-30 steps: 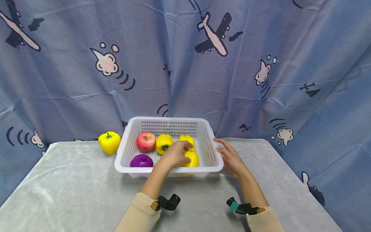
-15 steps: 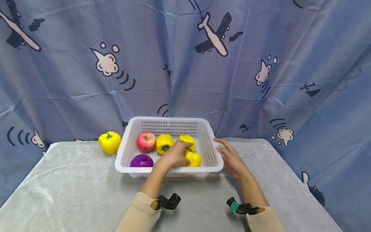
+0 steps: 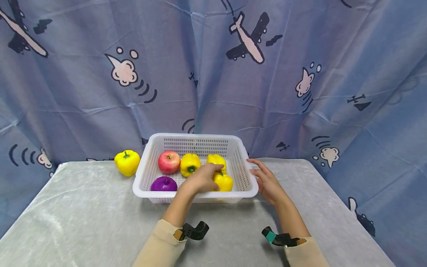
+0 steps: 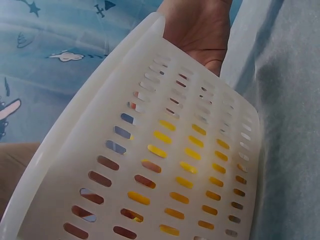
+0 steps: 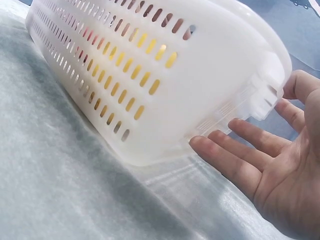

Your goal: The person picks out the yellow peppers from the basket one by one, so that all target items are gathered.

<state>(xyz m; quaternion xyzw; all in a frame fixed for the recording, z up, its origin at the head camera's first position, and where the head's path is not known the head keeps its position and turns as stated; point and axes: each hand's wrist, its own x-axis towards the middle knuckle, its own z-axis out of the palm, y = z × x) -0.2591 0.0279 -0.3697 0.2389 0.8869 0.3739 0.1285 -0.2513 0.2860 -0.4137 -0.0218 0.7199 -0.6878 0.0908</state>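
Note:
My left hand (image 3: pixel 201 178) reaches into a white perforated basket (image 3: pixel 237 194). Its thumb touches a yellow bell pepper (image 3: pixel 224 182) at the front right, while the straight index finger lies beyond that pepper's stem. The other left fingers are hidden. Behind is another yellow bell pepper (image 3: pixel 216 160), partly covered by the index finger. A third yellow bell pepper (image 3: pixel 190 165), a red apple (image 3: pixel 169 162) and a purple onion-like vegetable (image 3: pixel 164 184) lie farther left. At the basket's right end, my right hand (image 3: pixel 269 185) touches rim and wall with spread, extended fingers.
One more yellow bell pepper (image 3: pixel 127 163) stands on the table, just outside the basket's left end. A pale grey cloth covers the table (image 3: pixel 83 222). Behind it hangs a blue curtain (image 3: pixel 200 74) with airplane prints. Both wrists wear black mounts.
The front-right pepper has turned and shifted slightly right, and its stem now shows. My left index finger has straightened. My right hand has stayed at the basket's end.

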